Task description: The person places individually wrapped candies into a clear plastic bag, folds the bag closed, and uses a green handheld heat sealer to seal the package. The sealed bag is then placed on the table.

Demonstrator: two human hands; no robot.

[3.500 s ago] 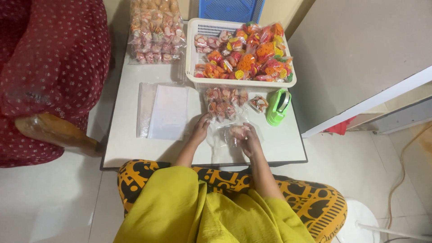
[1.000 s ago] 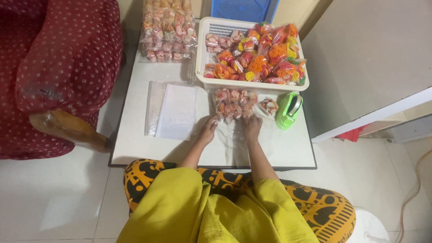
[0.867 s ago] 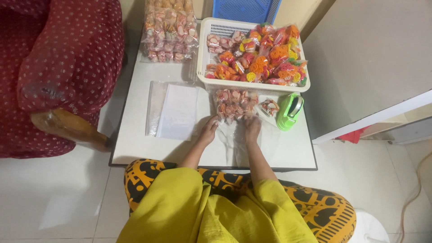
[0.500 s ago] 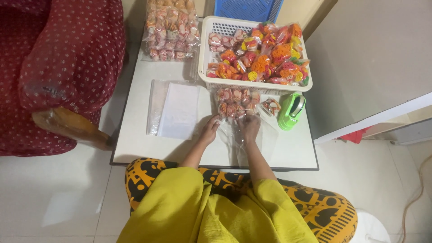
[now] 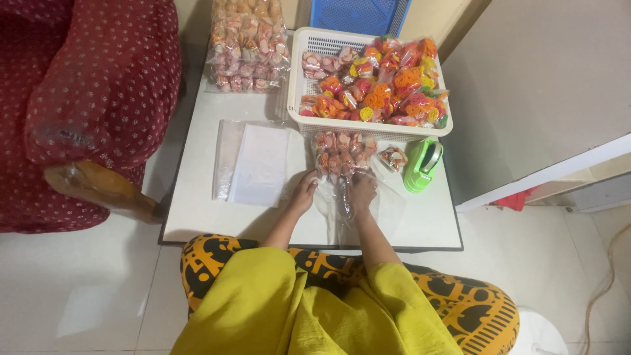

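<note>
White square tabletop (image 5: 197, 210) sits on pale floor tiles, a dark red dotted armchair (image 5: 85, 98) beside it on the left. Person in a yellow top and black-and-orange patterned trousers sits at the near edge. Both hands are close together at the tabletop centre front: left hand (image 5: 304, 191) presses its fingers on the near end of a clear plastic bag filled with pink-and-white snack pieces (image 5: 342, 152), right hand (image 5: 362, 189) is closed around the twisted neck of that bag. Loose clear film (image 5: 388, 213) spreads under and right of the right hand. Small filled snack packet (image 5: 393, 158) lies just beside the bag, next to a light green tape dispenser (image 5: 422, 164). Stack of flat empty clear bags (image 5: 253, 164) lies left of the hands. White plastic basket (image 5: 297, 79) at the far right holds many orange, pink and yellow snack packets. Large clear bag of pink snacks (image 5: 246, 43) stands at the far left.
</note>
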